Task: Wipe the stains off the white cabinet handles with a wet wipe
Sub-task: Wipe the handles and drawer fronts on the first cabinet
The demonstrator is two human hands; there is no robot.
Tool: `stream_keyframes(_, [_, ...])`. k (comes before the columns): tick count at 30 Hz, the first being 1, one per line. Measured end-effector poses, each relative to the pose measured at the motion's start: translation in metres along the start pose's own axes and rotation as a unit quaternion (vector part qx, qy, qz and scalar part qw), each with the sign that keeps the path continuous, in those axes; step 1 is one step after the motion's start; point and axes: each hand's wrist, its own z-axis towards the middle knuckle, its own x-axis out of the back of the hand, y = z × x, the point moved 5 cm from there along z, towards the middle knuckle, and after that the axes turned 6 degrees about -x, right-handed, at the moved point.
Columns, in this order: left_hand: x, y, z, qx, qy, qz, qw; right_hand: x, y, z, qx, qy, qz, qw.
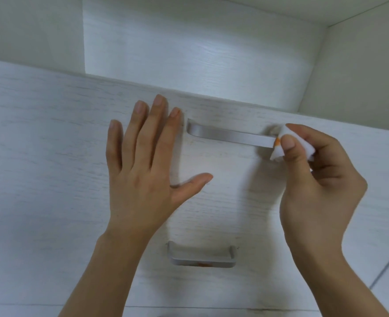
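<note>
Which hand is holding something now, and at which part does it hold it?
The right hand pinches a folded wet wipe between thumb and fingers, its free corner at the upper handle's right end. The left hand holds nothing.

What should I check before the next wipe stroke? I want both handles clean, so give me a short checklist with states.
1. Wet wipe held: ok, right hand pinches it.
2. Wipe on upper handle: ok, at its right end.
3. Drawer front braced: ok, left hand lies flat on it.
4. Upper handle clean: cannot tell, wipe covers its right end.
5. Lower handle clean: not ok, orange stain remains.
6. Wipe clean: not ok, orange mark on it.
</note>
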Motion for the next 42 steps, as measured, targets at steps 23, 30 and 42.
stream_keyframes(23, [0.02, 0.005, -0.02, -0.011, -0.145, -0.025, 0.989, 0.011, 0.02, -0.048, -0.102, -0.053, 0.056, 0.992])
stream_keyframes(30, [0.034, 0.009, -0.067, -0.036, -0.174, -0.053, 0.983, 0.024, 0.043, -0.082, -0.08, -0.078, -0.02, 0.994])
stream_keyframes(42, [0.022, 0.023, -0.145, 0.005, -0.158, -0.09, 0.983, 0.05, 0.084, -0.107, -0.077, -0.07, -0.096, 0.99])
